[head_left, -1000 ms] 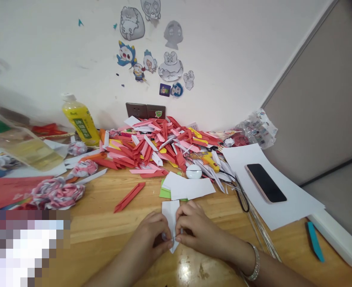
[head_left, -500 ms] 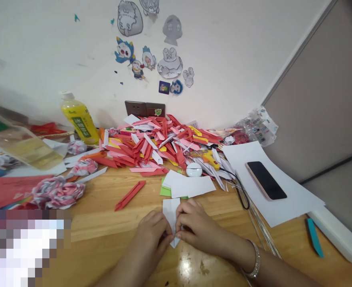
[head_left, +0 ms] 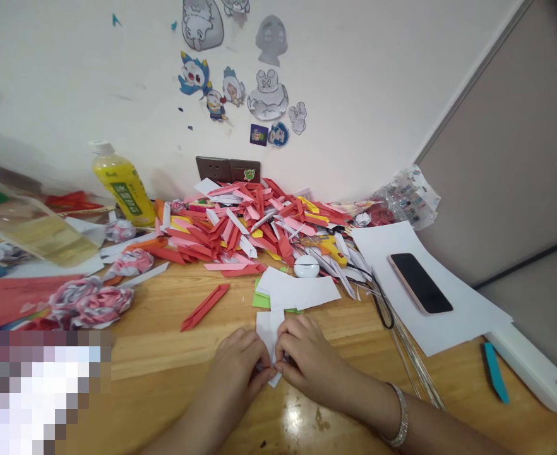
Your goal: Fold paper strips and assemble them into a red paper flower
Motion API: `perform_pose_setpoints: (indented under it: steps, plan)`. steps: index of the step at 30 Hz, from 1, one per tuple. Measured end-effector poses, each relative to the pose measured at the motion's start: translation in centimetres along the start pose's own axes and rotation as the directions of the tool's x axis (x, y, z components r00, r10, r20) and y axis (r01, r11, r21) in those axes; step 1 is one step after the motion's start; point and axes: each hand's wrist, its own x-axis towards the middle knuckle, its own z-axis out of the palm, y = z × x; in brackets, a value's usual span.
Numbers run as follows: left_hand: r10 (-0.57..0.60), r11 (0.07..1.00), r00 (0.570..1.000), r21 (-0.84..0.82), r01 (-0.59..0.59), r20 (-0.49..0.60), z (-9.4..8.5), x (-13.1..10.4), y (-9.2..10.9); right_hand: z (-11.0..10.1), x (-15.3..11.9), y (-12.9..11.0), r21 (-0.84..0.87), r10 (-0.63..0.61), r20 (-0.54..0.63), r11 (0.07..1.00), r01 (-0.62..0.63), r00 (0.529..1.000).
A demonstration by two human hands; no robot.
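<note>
A small white paper strip [head_left: 269, 323] with a lengthwise crease lies on the wooden table, its near end coming to a point. My left hand [head_left: 244, 361] pinches its left edge near that end. My right hand [head_left: 305, 354] pinches the right edge, and the fingertips of both hands almost meet over the crease. The fingers cover much of the paper's middle. Just beyond it lie white paper pieces [head_left: 307, 291] over a green sheet [head_left: 261, 302]. To the left is a folded red paper strip [head_left: 206, 307].
A heap of folded strips [head_left: 240, 227] lies against the wall. A yellow glue gun [head_left: 333, 250] and white earbud case [head_left: 305, 266] sit beside it. At right a phone [head_left: 420, 283] rests on white sheets [head_left: 427, 338], near metal wires [head_left: 413, 366]. A drink bottle [head_left: 124, 186] stands at left.
Both hands stay at the pointed end of the paper, the fingertips shifting slightly closer together over the crease. The whole view has tilted a little; nothing else has visibly moved.
</note>
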Motion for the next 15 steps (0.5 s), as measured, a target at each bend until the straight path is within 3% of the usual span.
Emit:
perform_pose_setpoints:
  steps: [2, 4, 6, 8, 11, 15]
  plan:
    - [-0.005, 1.0, 1.0, 0.012, 0.005, 0.015, -0.1, 0.1, 0.0, -0.2, -0.1, 0.2, 0.032, -0.044, -0.061, 0.998, 0.046, 0.997]
    - [-0.02, 0.999, 0.999, 0.027, 0.018, 0.045, -0.2, 0.2, 0.1, -0.6, -0.2, 0.4, 0.056, -0.191, -0.077, 0.979, 0.196, 0.979]
    - [-0.039, 0.999, 0.997, 0.032, 0.037, 0.066, -0.3, 0.2, 0.1, -1.1, -0.4, 0.5, 0.03, -0.379, -0.024, 0.925, 0.379, 0.925]
    - [-0.05, 0.999, 0.996, 0.023, 0.048, 0.074, -0.3, 0.2, 0.1, -1.4, -0.7, 0.5, -0.028, -0.488, 0.072, 0.871, 0.491, 0.87]
    - [-0.044, 0.999, 0.996, 0.011, 0.043, 0.083, -0.3, 0.2, 0.2, -1.4, -1.0, 0.3, -0.096, -0.507, 0.17, 0.845, 0.526, 0.845]
    - [-0.029, 0.999, 0.996, -0.032, 0.032, 0.082, -0.8, 0.4, 0.0, -1.2, -1.2, 0.4, -0.118, -0.501, 0.209, 0.84, 0.53, 0.84]
